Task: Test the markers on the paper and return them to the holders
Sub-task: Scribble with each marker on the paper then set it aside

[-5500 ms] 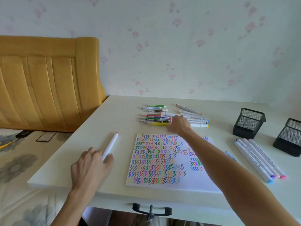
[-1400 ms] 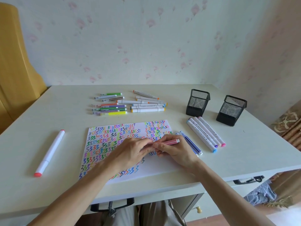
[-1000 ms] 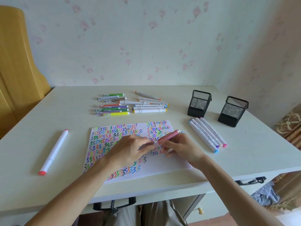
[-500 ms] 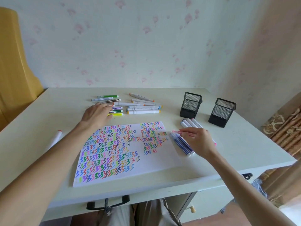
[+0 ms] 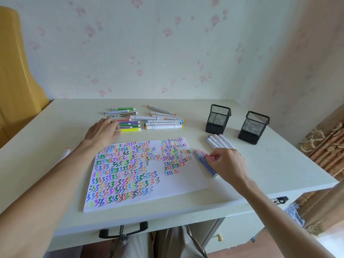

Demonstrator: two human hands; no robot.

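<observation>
Right hand [image 5: 228, 164]: pinching pink marker [image 5: 206, 156], low over blue markers [image 5: 204, 163] beside paper [image 5: 149, 174]. Left hand [image 5: 103, 131]: fingers relaxed, resting on thin markers [image 5: 128, 123]. Holders [image 5: 217, 119] beyond right hand.

Soft, even daylight fills the room with no glare, the holders [image 5: 217, 119] cast only faint shadows on the table [image 5: 279, 164], and the wide-angle lens bends and slightly blurs the picture's edges.

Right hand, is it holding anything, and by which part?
The right hand pinches a pink marker at its near end, beside the blue markers. The left hand rests on the thin markers, gripping nothing visible.
</observation>
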